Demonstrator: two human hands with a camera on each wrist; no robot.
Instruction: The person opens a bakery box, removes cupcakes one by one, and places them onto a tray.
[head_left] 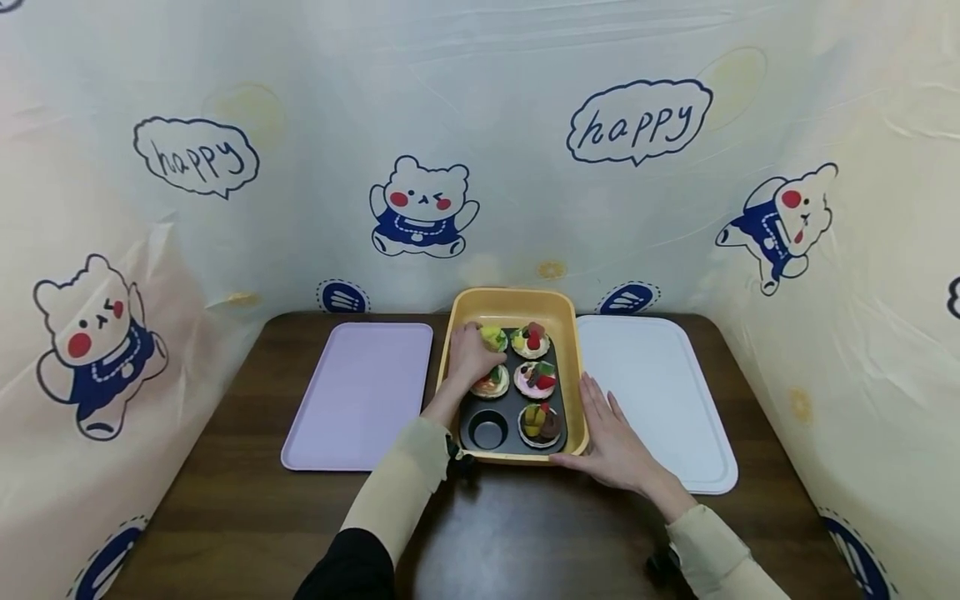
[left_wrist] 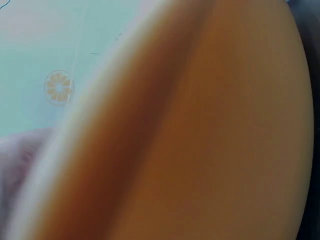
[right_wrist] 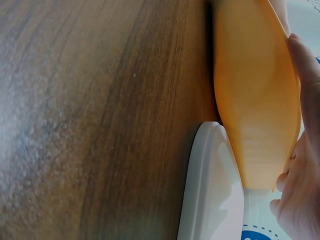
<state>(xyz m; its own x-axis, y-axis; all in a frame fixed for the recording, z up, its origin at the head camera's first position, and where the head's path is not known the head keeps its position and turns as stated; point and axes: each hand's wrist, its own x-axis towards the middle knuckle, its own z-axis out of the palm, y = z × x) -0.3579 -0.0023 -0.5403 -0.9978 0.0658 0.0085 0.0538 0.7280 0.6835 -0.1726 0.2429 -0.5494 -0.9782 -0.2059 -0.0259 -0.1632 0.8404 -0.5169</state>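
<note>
A dark muffin pan (head_left: 513,414) sits inside a deep yellow tray (head_left: 573,392) on the table. My left hand (head_left: 468,358) reaches over the tray's left rim and pinches the green-and-yellow-topped tart (head_left: 494,337) at the pan's back left. Just below that hand, another tart (head_left: 491,384) is partly covered by it. My right hand (head_left: 621,446) rests with extended fingers along the tray's right side, thumb at the front corner. Down the right column sit a red-topped tart (head_left: 531,341), a pink tart (head_left: 536,380) and a yellow-and-brown-topped tart (head_left: 539,424). The front left cup (head_left: 488,429) is empty.
A lilac tray (head_left: 358,396) lies left of the yellow one, a white tray (head_left: 660,400) to its right. The wooden table (head_left: 517,533) extends in front. A printed sheet (head_left: 517,208) hangs behind and on both sides. Yellow plastic (left_wrist: 225,125) fills most of the left wrist view.
</note>
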